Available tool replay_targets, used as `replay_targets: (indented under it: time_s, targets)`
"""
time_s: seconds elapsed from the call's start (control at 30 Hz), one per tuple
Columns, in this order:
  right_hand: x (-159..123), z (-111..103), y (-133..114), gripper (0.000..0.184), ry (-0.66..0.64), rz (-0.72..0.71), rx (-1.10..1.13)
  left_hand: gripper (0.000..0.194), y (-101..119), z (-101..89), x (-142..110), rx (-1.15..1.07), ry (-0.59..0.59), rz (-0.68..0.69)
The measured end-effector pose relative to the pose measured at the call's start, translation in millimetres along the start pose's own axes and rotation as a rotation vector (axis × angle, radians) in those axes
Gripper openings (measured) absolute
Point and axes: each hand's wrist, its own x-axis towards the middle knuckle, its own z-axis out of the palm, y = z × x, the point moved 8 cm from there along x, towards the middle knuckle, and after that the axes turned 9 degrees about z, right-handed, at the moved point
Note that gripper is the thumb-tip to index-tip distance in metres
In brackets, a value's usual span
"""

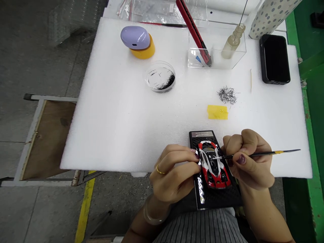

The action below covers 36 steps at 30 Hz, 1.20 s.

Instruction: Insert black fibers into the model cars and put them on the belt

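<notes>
A red, white and black model sports car (214,165) sits on a black display base (217,201) at the table's front edge. My left hand (174,170) is at the base's left side, fingers bent over its edge and fingertips against or very near the car; its thumb is hidden. In my right hand (249,160), thumb and fingers pinch a thin black paintbrush (263,154) with a yellow band. The brush's pale, fine tip points left and touches, or hovers just over, the middle of the car.
Yellow tape (217,112) and a pile of short black fibres (227,95) lie beyond the car. Further off are a round clear dish (158,75), a purple case (135,37), a clear box (215,63) with a red utility knife (193,30) and glass bottle (231,44), and a black device (274,59).
</notes>
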Motion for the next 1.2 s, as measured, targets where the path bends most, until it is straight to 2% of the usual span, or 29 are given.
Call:
replay_targets:
  time_s: [0.5, 0.97, 1.07, 1.13, 1.2]
  targets:
    - [-2.3, -3.0, 1.9, 0.023, 0.017, 0.015, -0.037, 0.007, -0.4, 0.4, 1.2, -0.013, -0.01, 0.01]
    - [0.0, 1.0, -1.0, 0.033, 0.043, -0.012, -0.04, 0.008, -0.5, -0.6, 1.9, 0.027, 0.003, 0.002]
    - [-1.6, -8.5, -11.3, 0.033, 0.132, -0.074, -0.069, 0.009, 1.5, 0.0, 2.8, -0.003, 0.008, 0.026]
    - [-6.2, -29.4, -28.4, 0.028, 0.299, -0.177, -0.167, 0.011, 2.1, 0.1, 3.1, -0.012, 0.002, 0.005]
    - [-12.3, -54.5, -48.6, 0.023, 0.5, -0.259, -0.385, 0.013, 1.9, 0.2, 2.6, -0.012, -0.022, -0.04]
